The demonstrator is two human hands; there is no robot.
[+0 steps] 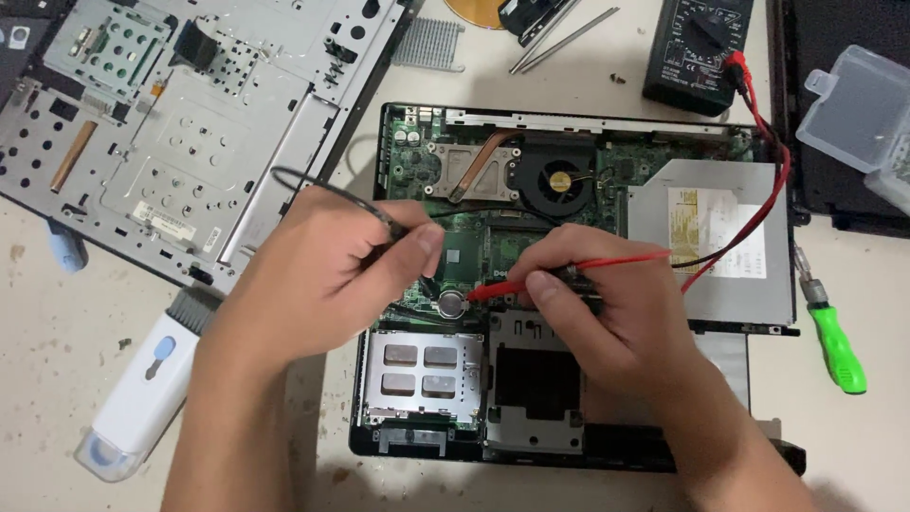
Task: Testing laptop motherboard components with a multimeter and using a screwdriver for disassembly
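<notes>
Left hand: the left hand [322,275] is curled shut around the black probe [379,220], pinched between thumb and forefinger like a pen.
Black probe: its long axis runs diagonally, lead end up-left, tip pointing down-right toward the coin cell [452,303]; the tip itself hides behind the thumb, so contact is hard to call.
Right hand: the right hand [607,303] is closed on the red probe [569,270], fingers wrapped over its middle.
Red probe: lies nearly flat, long axis left to right, tip pointing left and slightly down, right at the coin cell's edge.
Coin cell: round and silver, sitting on the green motherboard [493,251] between both hands.
Leads: the red lead [773,194] loops up to the black multimeter [697,47] at the top right.
Nearby: cooling fan [559,180] above the hands, silver optical drive [720,237] to the right, green-handled screwdriver [834,337] on the table beside the laptop.
</notes>
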